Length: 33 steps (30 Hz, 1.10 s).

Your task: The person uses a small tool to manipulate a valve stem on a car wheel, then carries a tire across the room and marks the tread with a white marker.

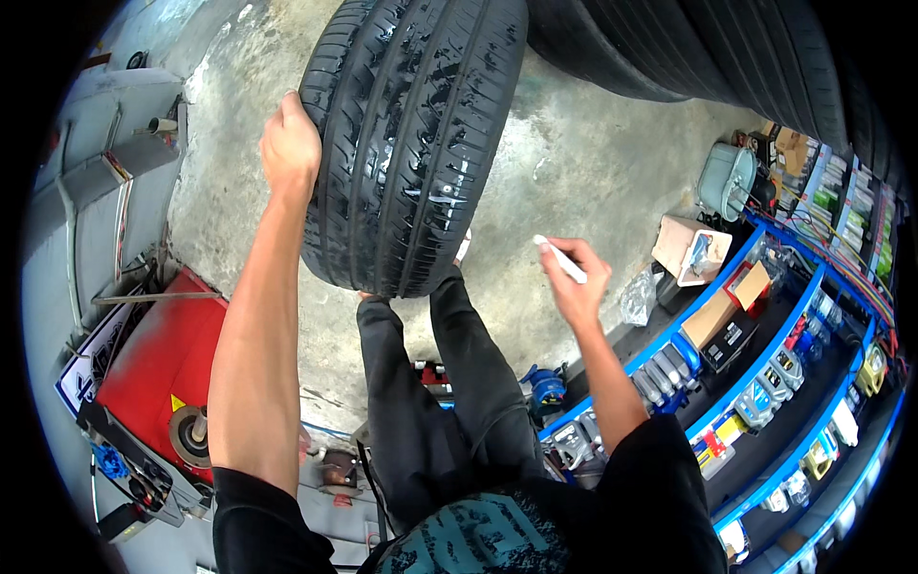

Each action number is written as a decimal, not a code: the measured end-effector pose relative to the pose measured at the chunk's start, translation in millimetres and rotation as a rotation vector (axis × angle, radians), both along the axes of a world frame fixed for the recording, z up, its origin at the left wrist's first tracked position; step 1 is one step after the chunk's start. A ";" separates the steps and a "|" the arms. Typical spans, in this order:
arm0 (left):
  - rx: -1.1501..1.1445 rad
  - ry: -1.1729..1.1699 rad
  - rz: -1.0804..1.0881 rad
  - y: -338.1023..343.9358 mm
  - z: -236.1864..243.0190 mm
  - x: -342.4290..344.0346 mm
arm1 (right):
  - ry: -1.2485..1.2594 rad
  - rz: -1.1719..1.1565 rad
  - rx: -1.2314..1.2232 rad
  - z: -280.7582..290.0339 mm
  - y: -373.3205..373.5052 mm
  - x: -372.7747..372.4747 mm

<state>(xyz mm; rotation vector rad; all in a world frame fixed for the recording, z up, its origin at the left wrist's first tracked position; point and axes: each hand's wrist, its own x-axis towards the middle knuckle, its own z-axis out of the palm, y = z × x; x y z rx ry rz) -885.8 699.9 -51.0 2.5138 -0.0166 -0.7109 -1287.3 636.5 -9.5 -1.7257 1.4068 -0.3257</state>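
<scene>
A black tyre (397, 134) stands upright in front of my legs, its grooved tread facing me. Wet, shiny patches lie over the tread, and a small bright spot (447, 191) shows on its right half; I cannot make out what it is. My left hand (292, 143) grips the tyre's left edge, with the fingertips partly hidden. Off to the right of the tyre, apart from it, my right hand (581, 282) is closed around a slim white marker (564, 261). The marker points up and to the left.
More large tyres (688, 48) stand at the far right. Along the right side runs a blue-edged shelf (684, 435) with bottles and boxes. A white bucket (684, 247) and a plastic bag (638, 298) sit on the concrete floor. A red machine (158, 359) stands at the left.
</scene>
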 end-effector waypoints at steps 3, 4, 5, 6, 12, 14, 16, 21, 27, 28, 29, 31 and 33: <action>-0.003 0.025 0.003 0.2 -1.0 0.4 | -0.226 0.184 -0.139 31.7 -0.6 75.2; -0.003 0.031 0.005 -0.2 -2.4 2.2 | -0.278 0.255 -0.181 41.6 -7.3 98.1; -0.002 0.039 0.010 0.7 -2.8 1.7 | -0.329 0.328 -0.221 44.2 -11.8 111.7; -0.006 0.029 0.005 0.3 -1.9 0.3 | -0.350 0.361 -0.224 40.8 -14.9 118.1; -0.012 0.031 0.003 0.5 1.8 -0.6 | -0.384 0.446 -0.266 12.0 -21.0 121.0; -0.004 0.041 0.007 0.8 3.2 -0.2 | -0.369 0.392 -0.201 11.2 -20.1 120.7; -0.003 0.027 0.001 2.5 2.6 0.6 | -0.371 0.382 -0.161 11.4 -19.8 122.4; -0.025 0.009 0.020 5.0 -4.6 1.1 | -0.406 0.431 -0.167 6.0 -21.7 124.3; -0.052 0.007 0.039 8.9 -3.2 -0.4 | -0.077 0.462 -0.229 -40.7 -54.0 27.8; -0.048 -0.021 0.034 11.5 -10.5 -1.8 | 0.057 0.329 -0.079 -45.6 -57.7 -0.4; -0.043 -0.056 0.030 10.4 -15.8 0.9 | 0.056 0.243 -0.067 -42.2 -58.8 -5.6; -0.033 -0.020 0.037 9.6 -7.6 2.1 | 0.068 0.069 -0.010 -30.7 -44.5 -17.7; -0.050 0.013 0.039 9.4 3.8 -3.9 | -0.108 0.183 -0.129 -6.3 -23.4 18.2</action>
